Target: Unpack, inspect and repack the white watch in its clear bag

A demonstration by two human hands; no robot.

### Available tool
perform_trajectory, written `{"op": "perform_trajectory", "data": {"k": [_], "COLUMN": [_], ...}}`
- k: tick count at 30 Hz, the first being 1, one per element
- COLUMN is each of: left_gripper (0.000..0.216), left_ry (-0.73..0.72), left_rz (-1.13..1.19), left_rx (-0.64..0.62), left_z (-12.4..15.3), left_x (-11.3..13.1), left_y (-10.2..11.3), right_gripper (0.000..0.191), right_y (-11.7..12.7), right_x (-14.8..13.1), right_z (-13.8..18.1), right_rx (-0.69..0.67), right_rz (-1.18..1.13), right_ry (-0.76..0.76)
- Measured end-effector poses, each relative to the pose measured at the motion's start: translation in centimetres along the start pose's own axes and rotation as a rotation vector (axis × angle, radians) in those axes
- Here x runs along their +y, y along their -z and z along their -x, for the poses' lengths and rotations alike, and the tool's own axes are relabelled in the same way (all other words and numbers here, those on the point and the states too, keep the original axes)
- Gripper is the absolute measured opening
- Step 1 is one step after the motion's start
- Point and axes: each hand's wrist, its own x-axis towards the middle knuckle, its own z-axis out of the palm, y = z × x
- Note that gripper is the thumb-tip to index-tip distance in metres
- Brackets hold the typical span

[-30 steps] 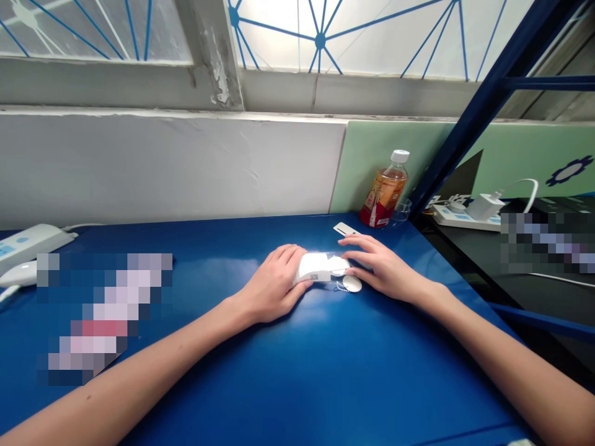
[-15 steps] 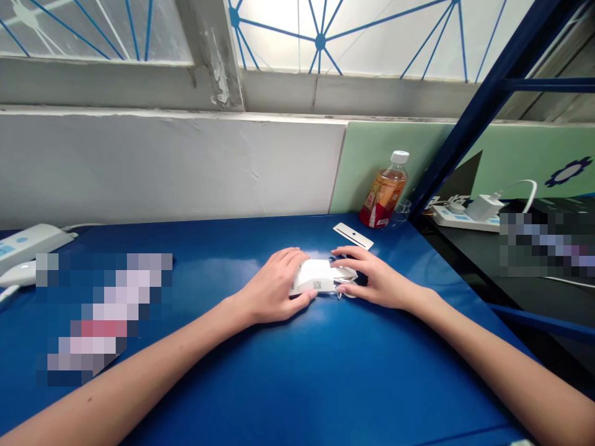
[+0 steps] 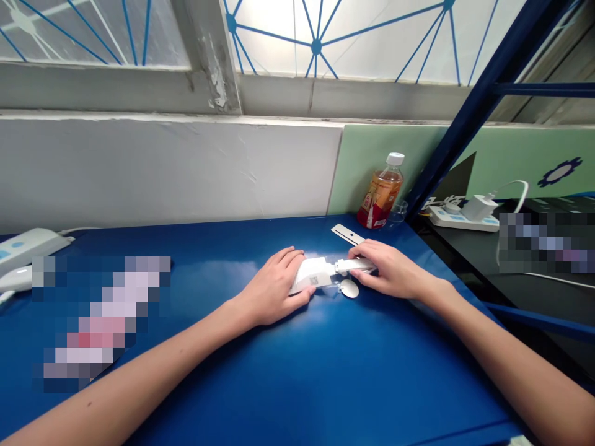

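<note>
My left hand [image 3: 275,286] is closed over the left end of a small white box [image 3: 315,272], its thumb along the near side. A square printed code shows on the box, which lies on the blue table [image 3: 297,371]. Clear plastic [image 3: 331,287] sticks out at the box's right end. My right hand [image 3: 390,267] pinches a slim white piece [image 3: 348,266] between thumb and fingers, just right of the box; its kind I cannot make out. Below this piece is a round white disc [image 3: 349,288]. Behind my right fingers lies a flat white slotted strip [image 3: 344,233].
A drink bottle [image 3: 380,193] with a white cap stands at the back right, near a slanted blue post [image 3: 458,133]. White power strips lie at the far left [image 3: 35,243] and on the right [image 3: 458,218]. A blurred patch covers something on the left.
My right hand has moved right, away from the box, with the slim white piece in its fingers. The round disc now shows more fully. My left hand stays on the box.
</note>
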Motion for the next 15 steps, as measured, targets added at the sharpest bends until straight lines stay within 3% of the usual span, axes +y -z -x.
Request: {"op": "perform_trajectory", "data": {"k": [4, 8, 12, 15], "left_gripper": [0.054, 0.059, 0.062, 0.063], "left_ry": [0.001, -0.008, -0.013, -0.013], "left_rz": [0.02, 0.031, 0.022, 0.029], "left_rx": [0.015, 0.017, 0.0, 0.0], "left_z": [0.0, 0.1, 0.2, 0.2], "left_x": [-0.1, -0.1, -0.1, -0.2], "left_y": [0.0, -0.1, 0.0, -0.1], "right_gripper": [0.02, 0.03, 0.033, 0.031], "right_y": [0.7, 0.3, -0.6, -1.0], "right_x": [-0.1, -0.8, -1.3, -1.6], "right_z": [0.4, 0.3, -0.2, -0.5], "right_rx": [0.175, 0.358, 0.407, 0.342], "right_rz": [-0.045, -0.355, -0.639, -0.965], "right_ry": [-0.078, -0.227, -0.289, -0.293]}}
